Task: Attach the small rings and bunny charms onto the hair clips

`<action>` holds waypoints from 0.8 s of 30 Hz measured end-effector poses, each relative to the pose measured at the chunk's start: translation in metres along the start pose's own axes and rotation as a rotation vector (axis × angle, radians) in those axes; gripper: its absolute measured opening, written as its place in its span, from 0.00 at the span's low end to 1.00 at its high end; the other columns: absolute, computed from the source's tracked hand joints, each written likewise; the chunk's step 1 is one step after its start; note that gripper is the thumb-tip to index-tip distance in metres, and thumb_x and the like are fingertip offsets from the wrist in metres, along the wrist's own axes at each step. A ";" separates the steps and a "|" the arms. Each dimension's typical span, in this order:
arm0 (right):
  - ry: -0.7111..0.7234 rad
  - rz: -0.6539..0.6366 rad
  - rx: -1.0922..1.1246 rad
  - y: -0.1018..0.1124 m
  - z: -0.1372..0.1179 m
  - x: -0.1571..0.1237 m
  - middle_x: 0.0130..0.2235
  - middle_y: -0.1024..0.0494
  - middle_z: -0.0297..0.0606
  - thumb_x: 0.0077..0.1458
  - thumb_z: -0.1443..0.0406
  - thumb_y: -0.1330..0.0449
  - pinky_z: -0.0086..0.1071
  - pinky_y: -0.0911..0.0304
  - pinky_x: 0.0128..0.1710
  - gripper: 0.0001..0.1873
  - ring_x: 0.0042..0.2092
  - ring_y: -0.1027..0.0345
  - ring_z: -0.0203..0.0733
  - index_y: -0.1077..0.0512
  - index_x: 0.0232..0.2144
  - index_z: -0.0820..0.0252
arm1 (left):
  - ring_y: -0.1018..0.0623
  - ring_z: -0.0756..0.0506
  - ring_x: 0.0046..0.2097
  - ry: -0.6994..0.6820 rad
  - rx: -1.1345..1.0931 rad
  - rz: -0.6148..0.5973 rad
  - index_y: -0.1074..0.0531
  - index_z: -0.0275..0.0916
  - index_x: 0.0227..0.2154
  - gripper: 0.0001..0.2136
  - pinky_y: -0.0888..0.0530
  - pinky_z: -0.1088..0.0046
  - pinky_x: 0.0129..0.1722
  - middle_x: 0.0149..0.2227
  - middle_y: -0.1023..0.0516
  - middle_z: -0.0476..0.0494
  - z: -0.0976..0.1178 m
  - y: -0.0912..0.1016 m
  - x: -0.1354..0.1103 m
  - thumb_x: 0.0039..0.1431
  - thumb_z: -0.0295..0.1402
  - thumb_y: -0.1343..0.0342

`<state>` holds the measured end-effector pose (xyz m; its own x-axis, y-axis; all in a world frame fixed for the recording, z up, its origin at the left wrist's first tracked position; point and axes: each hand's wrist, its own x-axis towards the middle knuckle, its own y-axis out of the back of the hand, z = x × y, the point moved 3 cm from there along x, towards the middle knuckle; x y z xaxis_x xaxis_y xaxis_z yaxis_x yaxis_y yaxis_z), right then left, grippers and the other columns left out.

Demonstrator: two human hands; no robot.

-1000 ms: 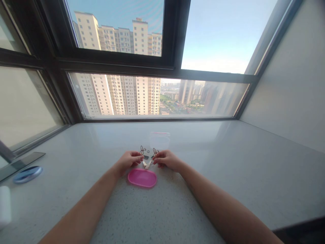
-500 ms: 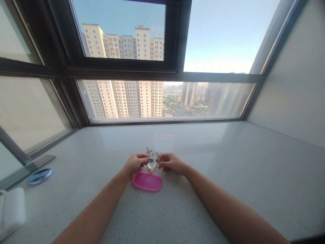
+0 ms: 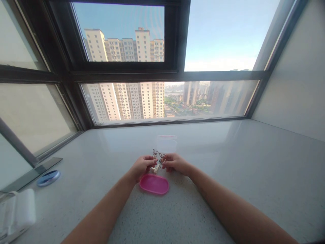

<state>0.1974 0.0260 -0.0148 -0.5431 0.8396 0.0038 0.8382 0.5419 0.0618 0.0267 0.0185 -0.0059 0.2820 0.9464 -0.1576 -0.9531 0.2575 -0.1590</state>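
Observation:
Thumb and fingers of my left hand (image 3: 143, 166) are pinched on a small brown rabbit-shaped outline piece (image 3: 154, 154), its looped ears pointing up. My right hand (image 3: 177, 163) pinches a similar brown rabbit-shaped piece (image 3: 161, 157) just to the right. The two pieces are close together, with a narrow gap between them. Below the fingertips lie small whitish pieces (image 3: 156, 168), too small to make out. A pink oval tray (image 3: 154, 185) rests on the counter in front of them, near my left wrist. Small dark bits between the hands are partly hidden by my fingers.
A clear plastic bag (image 3: 167, 144) lies flat behind the hands. At the left are a blue oval object (image 3: 48, 178), a dark glassy strip (image 3: 40, 171) and a white case (image 3: 24, 210). The speckled counter (image 3: 193, 213) meets a dark window frame (image 3: 172, 121) at the back.
My hands have come slightly closer together, bringing the two rabbit-shaped pieces nearer each other. The whole view has shifted a little, so the counter things appear further right.

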 end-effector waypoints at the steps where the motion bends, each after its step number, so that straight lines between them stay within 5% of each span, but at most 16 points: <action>1: -0.003 0.001 -0.001 0.000 0.000 0.000 0.26 0.26 0.36 0.40 0.57 0.37 0.25 0.42 0.21 0.19 0.22 0.36 0.31 0.31 0.32 0.65 | 0.33 0.54 0.22 0.002 0.002 -0.006 0.27 0.32 0.26 0.13 0.43 0.79 0.20 0.22 0.27 0.46 -0.001 -0.001 0.000 0.37 0.35 0.35; 9: -0.008 0.002 0.002 -0.002 0.000 0.000 0.26 0.26 0.35 0.40 0.58 0.37 0.24 0.43 0.20 0.19 0.22 0.37 0.31 0.32 0.33 0.64 | 0.30 0.52 0.24 0.037 0.025 -0.150 0.27 0.31 0.26 0.11 0.37 0.78 0.23 0.24 0.26 0.45 0.001 0.010 -0.002 0.39 0.32 0.36; 24: 0.027 -0.038 -0.060 -0.003 -0.002 -0.002 0.25 0.28 0.34 0.37 0.57 0.36 0.25 0.40 0.21 0.18 0.22 0.36 0.32 0.33 0.28 0.64 | 0.29 0.52 0.23 0.030 0.059 -0.174 0.29 0.33 0.26 0.14 0.37 0.78 0.23 0.23 0.26 0.46 -0.004 0.017 0.002 0.35 0.33 0.34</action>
<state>0.1954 0.0227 -0.0128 -0.5762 0.8168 0.0272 0.8129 0.5694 0.1223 0.0115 0.0235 -0.0132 0.4451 0.8808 -0.1616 -0.8944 0.4283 -0.1287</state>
